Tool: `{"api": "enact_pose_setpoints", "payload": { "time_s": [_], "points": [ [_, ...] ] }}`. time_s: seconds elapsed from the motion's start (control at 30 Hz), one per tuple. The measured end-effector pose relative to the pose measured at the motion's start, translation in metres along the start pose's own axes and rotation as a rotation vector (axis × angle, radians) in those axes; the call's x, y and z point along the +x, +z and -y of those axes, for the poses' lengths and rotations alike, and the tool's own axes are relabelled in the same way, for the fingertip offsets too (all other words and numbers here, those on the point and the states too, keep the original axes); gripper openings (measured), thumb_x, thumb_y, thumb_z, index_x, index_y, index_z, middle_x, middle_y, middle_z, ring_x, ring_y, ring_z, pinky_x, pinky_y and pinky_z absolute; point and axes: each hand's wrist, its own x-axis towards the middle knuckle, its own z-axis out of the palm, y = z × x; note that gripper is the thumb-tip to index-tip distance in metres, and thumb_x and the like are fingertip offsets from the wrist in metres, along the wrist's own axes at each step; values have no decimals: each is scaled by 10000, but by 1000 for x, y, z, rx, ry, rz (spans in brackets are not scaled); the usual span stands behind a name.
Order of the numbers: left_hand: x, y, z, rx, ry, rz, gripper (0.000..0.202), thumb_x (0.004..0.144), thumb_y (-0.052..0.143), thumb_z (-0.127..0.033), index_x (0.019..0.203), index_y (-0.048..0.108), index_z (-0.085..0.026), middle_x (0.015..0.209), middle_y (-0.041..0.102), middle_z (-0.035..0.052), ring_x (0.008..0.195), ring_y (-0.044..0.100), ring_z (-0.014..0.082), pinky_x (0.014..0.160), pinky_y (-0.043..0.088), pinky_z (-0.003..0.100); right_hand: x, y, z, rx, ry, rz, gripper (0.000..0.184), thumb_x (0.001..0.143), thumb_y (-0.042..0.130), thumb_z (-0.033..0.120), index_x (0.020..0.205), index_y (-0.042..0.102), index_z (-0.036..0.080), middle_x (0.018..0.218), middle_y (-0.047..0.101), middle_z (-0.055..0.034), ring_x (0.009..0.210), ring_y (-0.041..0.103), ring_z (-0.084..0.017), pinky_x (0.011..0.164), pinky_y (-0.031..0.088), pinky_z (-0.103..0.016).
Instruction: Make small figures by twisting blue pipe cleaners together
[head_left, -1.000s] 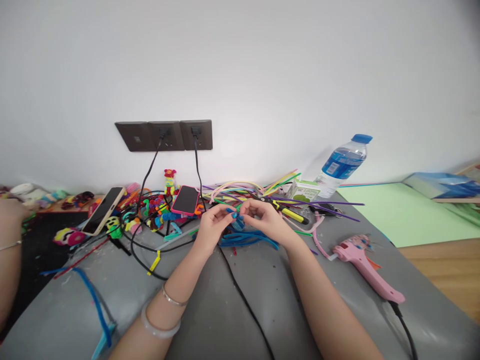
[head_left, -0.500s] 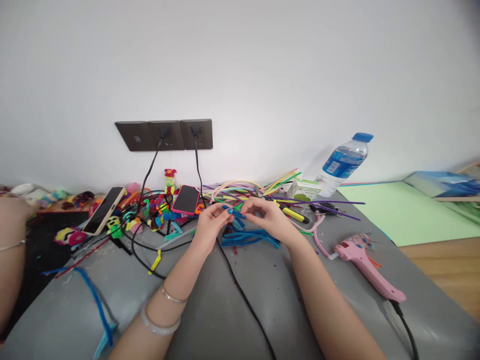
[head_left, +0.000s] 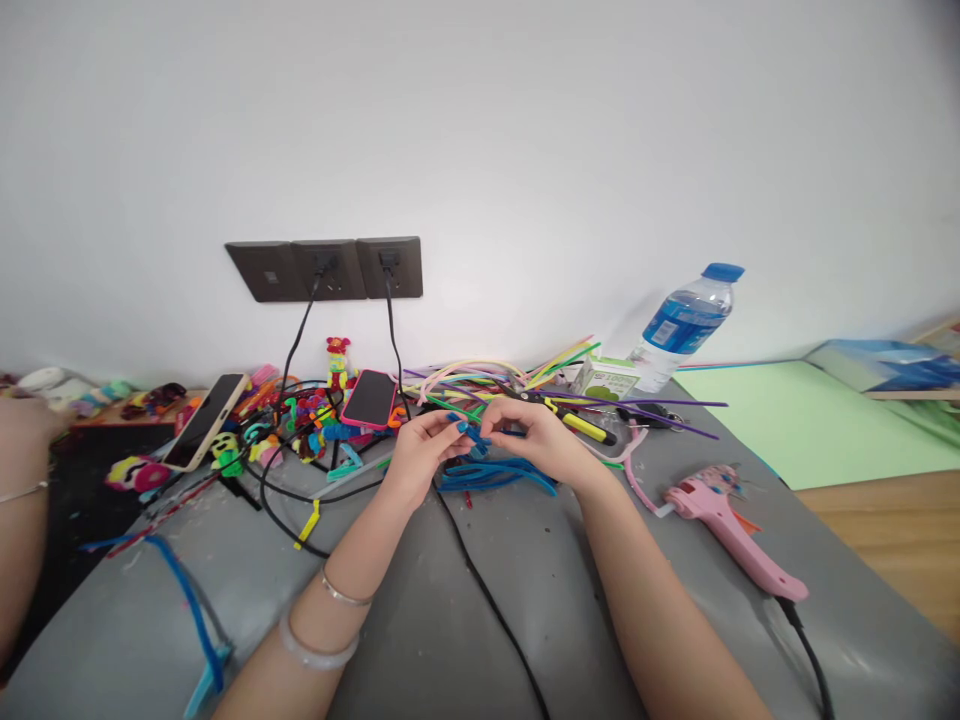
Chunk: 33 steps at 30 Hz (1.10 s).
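Between my two hands is a small blue piece of pipe cleaner (head_left: 475,438), partly covered by fingers. My left hand (head_left: 424,452) pinches it from the left, thumb and forefinger together. From the right, my right hand (head_left: 534,437) grips it with thumb and forefinger. Just below them several blue pipe cleaners (head_left: 499,477) lie in a bundle on the grey table (head_left: 480,610). Behind my hands spreads a pile of pipe cleaners (head_left: 480,375) in many colours. A pair of yellow and black pliers (head_left: 589,427) lies beside my right hand.
A pink glue gun (head_left: 739,535) lies on the right, its cord trailing forward. A tilted water bottle (head_left: 686,325) leans near the wall. Phones (head_left: 371,399), small fuzzy figures (head_left: 339,362) and black cables (head_left: 480,575) crowd the left. Another person's arm (head_left: 22,520) is at the left edge.
Both hands stay at nearly the same spot, with small finger movements around the blue piece. The whole view has shifted very slightly.
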Motion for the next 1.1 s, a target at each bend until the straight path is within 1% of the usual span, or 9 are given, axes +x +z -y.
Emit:
{"api": "enact_pose_setpoints", "payload": {
  "time_s": [0.23,0.3,0.47,0.53,0.67,0.73,0.87,0.93,1.1],
  "points": [
    [2,-2,3,71,-13,-5,431,500,905,-388,792,726,-126,640,703,34,575,660,123,609,564,232,-2,-3,-2,24,49,87,88,846,596,243,831,660,185,841,643,-44,798,595,-184,753,486,-320],
    [2,-4,3,87,15,-6,421,531,890,-398,809,724,-129,652,700,33,596,662,128,627,567,240,-1,-3,-3,21,53,35,86,843,599,247,825,655,185,837,644,-42,792,594,-181,748,478,-316],
    [2,-5,0,181,124,8,372,642,820,-428,872,722,-152,657,657,11,628,639,123,623,552,235,1,-7,-5,11,40,-205,89,827,620,278,802,623,193,814,642,-32,790,585,-179,750,456,-310],
    [0,-4,-1,292,156,86,338,694,776,-446,847,722,-150,660,642,15,601,610,116,570,526,220,2,-8,-4,32,47,-244,86,813,625,278,791,604,197,799,633,-28,773,579,-175,730,455,-303],
    [-5,-3,1,526,159,320,301,770,701,-446,808,713,-148,631,608,19,549,552,110,492,458,200,2,-4,-4,40,62,-188,81,808,619,270,790,591,196,783,617,-24,744,557,-166,705,449,-296],
    [-6,-3,3,597,182,355,263,812,657,-416,822,700,-157,609,571,3,530,513,101,479,428,190,2,-1,-4,40,70,-161,81,808,613,270,792,590,194,768,608,-15,715,543,-155,684,441,-288],
    [-7,-4,2,673,257,365,237,845,612,-382,878,697,-163,750,635,42,608,529,115,507,425,190,3,1,-3,25,66,-147,77,799,610,262,771,582,195,742,584,-4,682,528,-144,649,432,-271],
    [-6,-4,0,652,290,328,245,849,604,-389,906,691,-168,827,652,58,663,552,128,537,439,194,3,1,-1,10,57,-134,84,808,607,267,768,581,197,729,580,-4,680,527,-146,646,432,-271],
    [-3,-3,-3,541,286,197,267,799,655,-441,824,638,-176,651,562,4,594,522,122,511,420,196,2,6,-1,-43,39,-86,82,827,607,258,779,580,196,724,564,0,688,510,-146,657,420,-273]
  ]
}}
